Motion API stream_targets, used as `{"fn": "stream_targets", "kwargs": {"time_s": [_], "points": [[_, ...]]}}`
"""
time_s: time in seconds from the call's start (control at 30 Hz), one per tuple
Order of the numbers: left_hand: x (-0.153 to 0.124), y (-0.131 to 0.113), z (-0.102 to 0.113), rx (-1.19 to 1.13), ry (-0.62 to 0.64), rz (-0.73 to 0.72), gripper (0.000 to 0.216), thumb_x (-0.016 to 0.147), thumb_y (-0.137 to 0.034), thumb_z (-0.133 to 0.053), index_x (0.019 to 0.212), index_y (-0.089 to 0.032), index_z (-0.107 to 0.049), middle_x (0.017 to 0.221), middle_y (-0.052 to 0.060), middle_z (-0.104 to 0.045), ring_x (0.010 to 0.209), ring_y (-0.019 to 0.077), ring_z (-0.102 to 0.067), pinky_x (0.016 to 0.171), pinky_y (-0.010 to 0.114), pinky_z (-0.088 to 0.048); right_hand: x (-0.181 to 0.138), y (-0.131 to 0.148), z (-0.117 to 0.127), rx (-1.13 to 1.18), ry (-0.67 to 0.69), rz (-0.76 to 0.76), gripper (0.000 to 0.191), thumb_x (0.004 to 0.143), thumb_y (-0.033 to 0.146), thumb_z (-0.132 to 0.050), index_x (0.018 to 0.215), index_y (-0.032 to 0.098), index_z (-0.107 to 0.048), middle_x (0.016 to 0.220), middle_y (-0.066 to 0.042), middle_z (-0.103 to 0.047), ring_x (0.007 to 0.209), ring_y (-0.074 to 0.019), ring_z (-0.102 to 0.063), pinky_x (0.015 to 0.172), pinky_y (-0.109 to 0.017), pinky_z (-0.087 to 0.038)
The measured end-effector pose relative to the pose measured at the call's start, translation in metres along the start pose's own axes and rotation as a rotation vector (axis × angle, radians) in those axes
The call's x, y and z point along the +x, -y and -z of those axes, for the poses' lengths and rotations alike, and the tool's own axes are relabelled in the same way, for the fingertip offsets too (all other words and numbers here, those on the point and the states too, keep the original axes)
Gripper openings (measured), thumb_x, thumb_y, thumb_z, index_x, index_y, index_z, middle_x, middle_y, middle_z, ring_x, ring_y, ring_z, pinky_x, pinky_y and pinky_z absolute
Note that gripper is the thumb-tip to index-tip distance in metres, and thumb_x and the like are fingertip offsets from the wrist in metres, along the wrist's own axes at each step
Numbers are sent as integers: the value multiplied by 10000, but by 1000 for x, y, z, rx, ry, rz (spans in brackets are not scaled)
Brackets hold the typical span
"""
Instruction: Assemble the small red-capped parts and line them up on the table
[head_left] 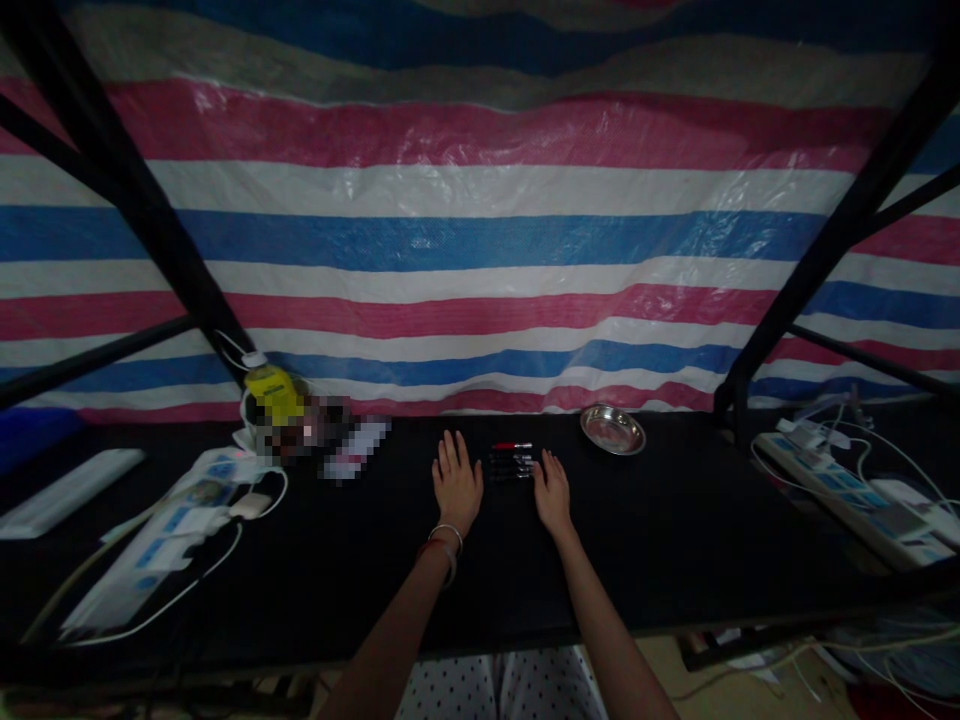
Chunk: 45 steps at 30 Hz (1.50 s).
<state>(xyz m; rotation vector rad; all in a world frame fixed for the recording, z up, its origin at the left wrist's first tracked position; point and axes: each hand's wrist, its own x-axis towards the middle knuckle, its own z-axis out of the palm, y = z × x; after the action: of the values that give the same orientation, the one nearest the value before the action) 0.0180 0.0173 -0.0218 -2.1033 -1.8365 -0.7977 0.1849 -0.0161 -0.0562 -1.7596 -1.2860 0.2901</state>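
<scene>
My left hand [456, 482] lies flat on the black table [675, 540], fingers stretched out and holding nothing; bracelets circle its wrist. My right hand [552, 490] also rests palm down with fingers extended. Between the two hands, just ahead of the fingertips, lie several pens [511, 460] in a row, the farthest one red. Neither hand touches the pens.
A small metal dish [613, 429] sits to the right behind the pens. A yellow bottle [273, 394] and a power strip with cables [169, 530] are at the left. Another power strip [855, 495] lies at the right. Black frame bars and a striped tarp stand behind.
</scene>
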Motion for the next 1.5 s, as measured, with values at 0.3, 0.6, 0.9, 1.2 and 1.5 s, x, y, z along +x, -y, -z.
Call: {"fn": "stream_targets", "kwargs": {"time_s": [0.3,0.6,0.9,1.2,1.5], "points": [[0,-2,4,11,-9,-30,564,917,-313,-302,1430,-107,-191,1502,161,-98,1345,299,-228,1020,473,-303,1,-6,-2,93,-46,-11,601,888,465,-283,1265,48,-497,1310,-159,-498,1262,-252,-390,1055,-418,-282],[-1,0,4,18,-9,-32,569,917,-316,-304,1432,-104,-183,1500,170,-96,1351,297,-217,1024,469,-303,1,-8,-3,138,-73,-38,558,878,444,-311,1220,71,-546,1268,-155,-539,1232,-259,-421,1034,-428,-306],[0,-2,5,13,4,-22,561,915,-311,-310,1428,-108,-206,1498,171,-114,1345,299,-230,1024,473,-301,1,-7,-1,147,-74,-51,513,855,408,-371,1191,75,-570,1243,-154,-559,1216,-257,-437,1021,-424,-327],[0,-1,5,3,-7,-18,572,914,-321,-319,1431,-112,-193,1500,166,-114,1341,301,-237,1019,469,-312,1,-12,-4,109,-88,-2,431,824,329,-427,1154,113,-600,1202,-134,-591,1192,-252,-459,1003,-436,-346],[0,-1,5,1,9,-13,565,913,-318,-322,1425,-104,-215,1500,171,-106,1338,309,-241,1018,472,-310,1,-12,-4,116,-82,12,427,806,306,-448,1146,99,-602,1198,-140,-590,1193,-254,-454,1007,-428,-346]]}}
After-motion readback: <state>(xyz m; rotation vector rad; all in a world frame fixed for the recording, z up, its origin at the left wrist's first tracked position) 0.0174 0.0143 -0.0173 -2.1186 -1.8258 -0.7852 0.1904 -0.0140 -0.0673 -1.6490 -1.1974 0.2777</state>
